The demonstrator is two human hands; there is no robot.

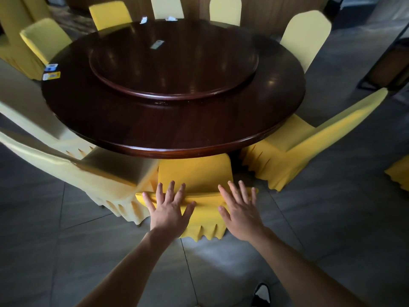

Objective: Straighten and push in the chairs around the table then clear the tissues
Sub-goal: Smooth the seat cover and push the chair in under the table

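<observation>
A round dark wooden table point(177, 134) with a raised turntable point(174, 69) fills the middle. A yellow-covered chair point(194, 173) stands directly in front of me, its seat under the table's near edge. My left hand point(169, 209) and my right hand point(240, 211) lie flat with spread fingers on the top of its backrest, holding nothing. Several more yellow-covered chairs ring the table; one at the right point(309, 142) sits angled outward. Two tissue packets point(51, 72) lie at the table's left edge. White tissues point(143, 19) point(171, 18) lie at the far edge.
A small flat packet point(156, 44) lies on the turntable. Grey tiled floor point(332, 218) surrounds the table. A dark metal frame point(382, 63) stands at the right. Another yellow-covered piece point(398, 173) shows at the right edge. My shoe point(262, 293) is at the bottom.
</observation>
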